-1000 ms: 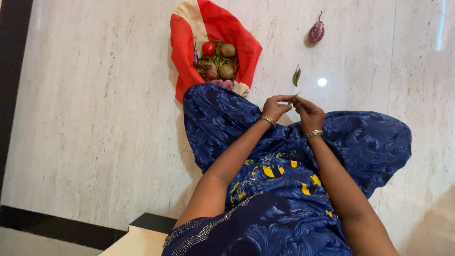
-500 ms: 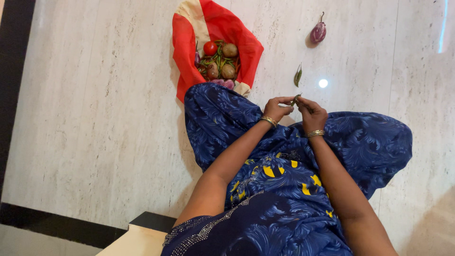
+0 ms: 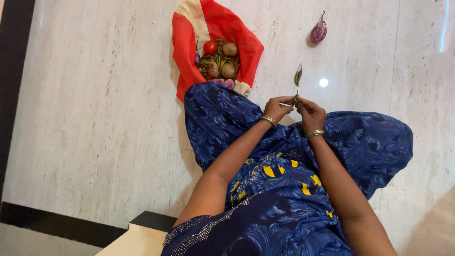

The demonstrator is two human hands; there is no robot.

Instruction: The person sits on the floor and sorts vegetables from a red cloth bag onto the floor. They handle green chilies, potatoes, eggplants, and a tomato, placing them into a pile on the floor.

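Note:
I sit on a pale stone floor in a blue patterned dress. My left hand (image 3: 278,107) and my right hand (image 3: 310,111) meet over my knee, fingers pinched together on a small thin green pod or stem between them; it is too small to name surely. A green leaf-like piece (image 3: 298,75) lies on the floor just beyond my hands. A red cloth bag (image 3: 189,57) lies open at my knee, holding a tomato (image 3: 210,47), brown round vegetables (image 3: 230,49) and green beans. A small purple brinjal (image 3: 318,32) lies alone farther off.
A dark border strip (image 3: 19,71) runs along the left of the floor. A pale wooden edge (image 3: 137,239) and a dark block sit near my left side at the bottom. A bright light spot reflects on the floor by the leaf.
My hands have stayed together over my knee, with only slight finger movement on the small green piece. The bag and brinjal have not moved.

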